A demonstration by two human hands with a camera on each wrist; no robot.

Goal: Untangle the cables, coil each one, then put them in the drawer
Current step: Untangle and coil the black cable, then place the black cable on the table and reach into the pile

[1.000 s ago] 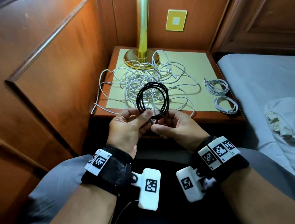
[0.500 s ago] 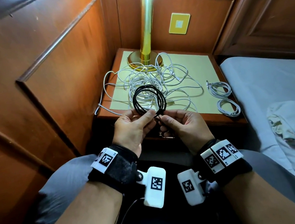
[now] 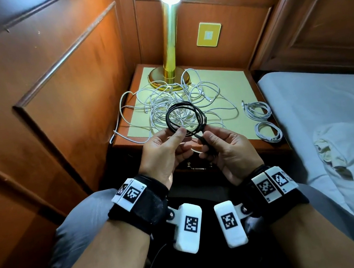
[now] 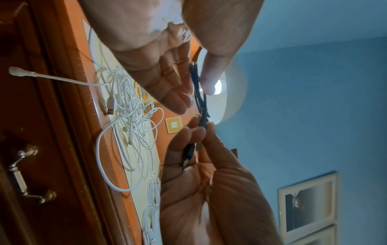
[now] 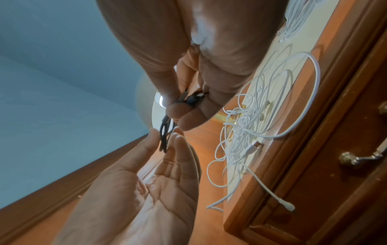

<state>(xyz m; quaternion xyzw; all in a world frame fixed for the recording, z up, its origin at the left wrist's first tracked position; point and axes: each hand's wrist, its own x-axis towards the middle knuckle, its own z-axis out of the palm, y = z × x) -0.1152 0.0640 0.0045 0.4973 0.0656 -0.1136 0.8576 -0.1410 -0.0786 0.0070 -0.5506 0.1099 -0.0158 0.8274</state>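
A black cable, wound into a round coil, is held up in front of the nightstand, above its near edge. The coil's lower left side is pinched between the thumb and fingers of the left hand, the other fingers being only loosely bent. The cable's loose end, with its black plug, is gripped between the thumb and curled fingers of the right hand, just below the coil. In the right wrist view the black strands are seen passing from one hand's fingertips to the other's. On the yellow mat of the nightstand a tangle of white cables is spread in front of the brass lamp; one strand is draped over the left edge of the top. Two coiled white cables are laid at the right side of the mat, one behind the other, apart from the tangle. The drawer below the top is seen shut, its metal handle on the front. A bed with white sheets is beside the nightstand.
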